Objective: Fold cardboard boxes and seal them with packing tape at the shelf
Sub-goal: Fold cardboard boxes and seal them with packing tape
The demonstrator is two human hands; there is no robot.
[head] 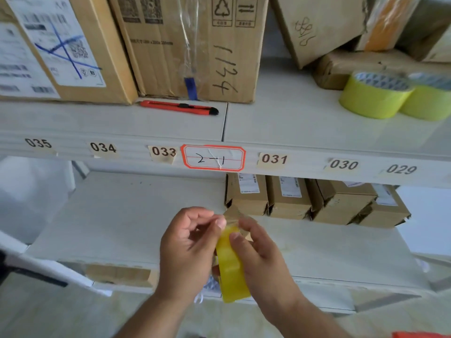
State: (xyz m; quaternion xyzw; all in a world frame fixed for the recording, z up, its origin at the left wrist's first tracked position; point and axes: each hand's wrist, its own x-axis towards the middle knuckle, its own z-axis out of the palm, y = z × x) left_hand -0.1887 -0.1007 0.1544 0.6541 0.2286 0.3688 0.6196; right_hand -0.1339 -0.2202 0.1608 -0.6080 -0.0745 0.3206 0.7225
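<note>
both hands meet in front of the lower white shelf board (122, 215), working one yellow roll of clear packing tape (230, 267) held edge-on between them. the left hand (188, 250) has its fingers curled, thumb and forefinger pinching the loose clear end of the tape at the top of the roll. the right hand (261, 254) grasps the roll itself, thumb pressed on its yellow face and fingers wrapped behind it. the peeled strip between the two thumbs is short and nearly see-through, so its edge is hard to make out. behind the hands, on the same board, a row of small brown cardboard boxes with white labels (314, 201) stands to the right. on the upper shelf lies an orange utility knife with a black tip (179, 107), just in front of a tall brown cardboard box marked 1134 (195, 45). two more yellow-green tape rolls (395, 96) lie touching side by side at the far right of that shelf. the shelf's front edge carries number tags and a red-bordered label (213, 158).
</note>
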